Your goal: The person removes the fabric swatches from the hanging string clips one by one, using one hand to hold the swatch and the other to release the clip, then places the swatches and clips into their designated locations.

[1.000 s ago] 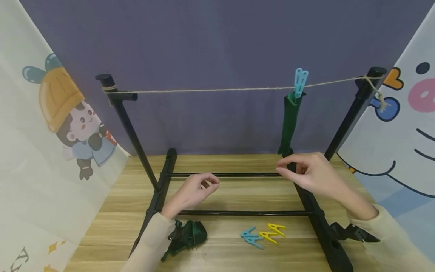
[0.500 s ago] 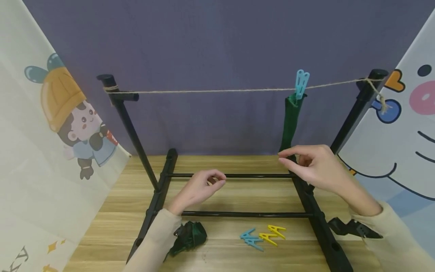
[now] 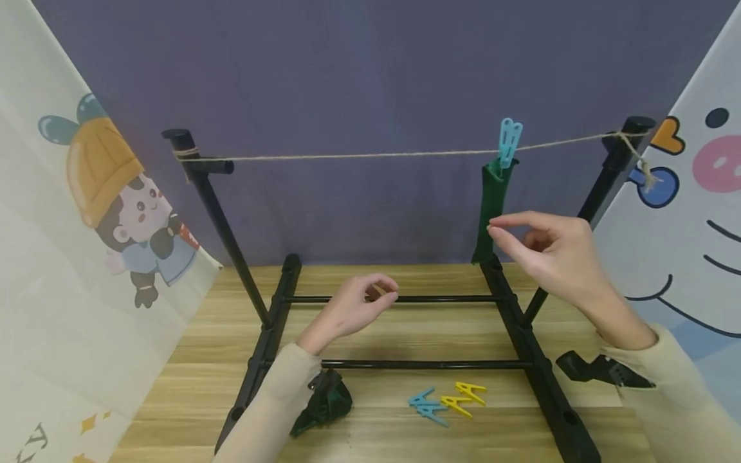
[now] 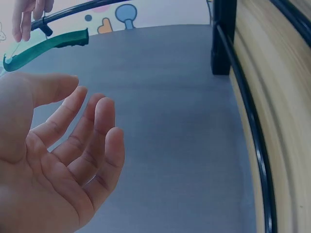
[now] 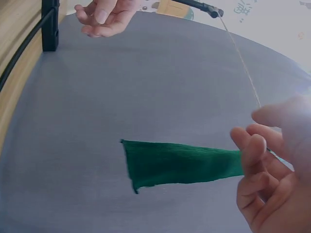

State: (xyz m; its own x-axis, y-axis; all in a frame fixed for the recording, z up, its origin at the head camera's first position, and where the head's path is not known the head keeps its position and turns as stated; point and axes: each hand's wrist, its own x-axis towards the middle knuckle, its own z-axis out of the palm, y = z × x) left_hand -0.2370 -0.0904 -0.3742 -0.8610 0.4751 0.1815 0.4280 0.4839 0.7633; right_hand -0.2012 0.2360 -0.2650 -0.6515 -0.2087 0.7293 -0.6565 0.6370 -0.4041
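Note:
A strip of dark green cloth (image 3: 493,193) hangs from a thin cord (image 3: 347,155), pinned there by a light blue clothespin (image 3: 509,143). Just in front of its lower half is my right hand (image 3: 561,257), thumb and forefinger nearly together with nothing between them. The right wrist view shows the same cloth (image 5: 184,162) passing behind those fingers. My left hand (image 3: 353,305), fingers loosely bent and holding nothing, hovers above the rack's crossbars. A crumpled dark green cloth (image 3: 327,406) lies on the table, partly hidden by the left sleeve.
Two blue clothespins (image 3: 427,406) and two yellow clothespins (image 3: 463,399) lie on the wooden table (image 3: 399,444). A black rack has uprights at left (image 3: 222,225) and right (image 3: 596,193), joined low down by crossbars (image 3: 428,364). A grey-blue backdrop (image 3: 347,77) stands behind.
My right hand has risen and shifted right, up alongside the hanging cloth. The left hand has drifted up and to the right. Clothespins and cloths stay where they were.

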